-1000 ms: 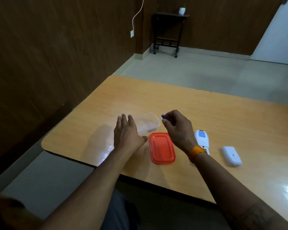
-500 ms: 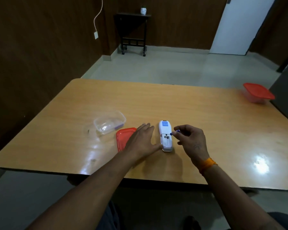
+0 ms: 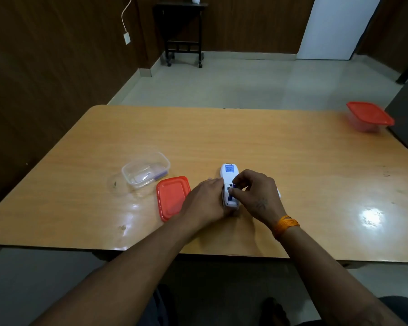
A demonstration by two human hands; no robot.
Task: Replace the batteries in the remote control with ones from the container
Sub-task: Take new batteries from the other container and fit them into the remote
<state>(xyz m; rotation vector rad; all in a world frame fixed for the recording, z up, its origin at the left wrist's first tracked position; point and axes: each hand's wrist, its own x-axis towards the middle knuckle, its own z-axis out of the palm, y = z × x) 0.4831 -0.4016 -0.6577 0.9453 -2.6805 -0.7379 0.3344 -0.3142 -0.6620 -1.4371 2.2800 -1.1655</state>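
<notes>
The white remote control lies face down near the table's front, its battery bay uncovered. My right hand pinches a blue battery over that bay, one end down in it. My left hand holds the remote's left side steady against the table. A clear open container stands to the left, with another blue battery along its right wall. Its red lid lies flat between the container and my left hand.
The wooden table fills the view. A second clear container with a red lid sits at the far right corner. A white piece, mostly hidden, peeks out behind my right hand. Beyond is tiled floor and a dark side table.
My right hand carried the blue battery from above the container over to the remote and lowered it into the bay. My left hand moved from the container to the remote's side.
</notes>
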